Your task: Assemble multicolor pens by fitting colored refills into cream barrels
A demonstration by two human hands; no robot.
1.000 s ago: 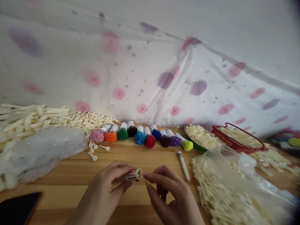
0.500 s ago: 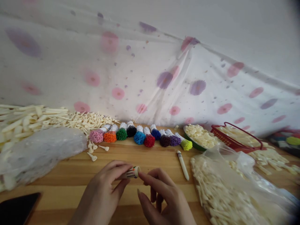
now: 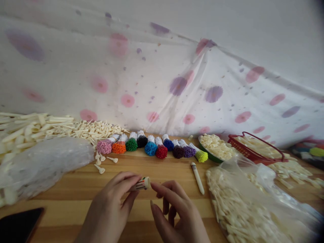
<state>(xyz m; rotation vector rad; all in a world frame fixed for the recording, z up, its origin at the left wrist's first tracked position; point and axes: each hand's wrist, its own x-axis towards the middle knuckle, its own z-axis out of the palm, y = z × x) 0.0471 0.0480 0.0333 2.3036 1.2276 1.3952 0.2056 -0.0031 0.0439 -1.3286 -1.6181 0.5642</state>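
A cream multi-colour pen barrel (image 3: 142, 184) with coloured sliders in its slots is pinched in my left hand (image 3: 111, 206), its round end pointing right. My right hand (image 3: 177, 209) is beside that end with thumb and fingers apart; its index fingertip is very close to the barrel, and I cannot tell if it touches. Nothing shows between the right fingers. On the wooden table (image 3: 174, 175) to the right lies a whole multi-colour pen (image 3: 197, 179). Behind the hands runs a row of bundled refills with coloured ends, among them red (image 3: 161, 152) and green (image 3: 131, 144).
Long cream barrels (image 3: 25, 131) and small cream parts (image 3: 93, 130) are heaped at left, by a clear plastic bag (image 3: 50, 165). At right are a green bowl (image 3: 208, 156), a red basket (image 3: 249, 156) and an open bag of cream parts (image 3: 240, 202). A dark flat object (image 3: 20, 222) lies front left.
The barrel in my left hand has tilted and shifted slightly up and left. My right index fingertip has moved slightly up, staying near its end. The other things have not moved.
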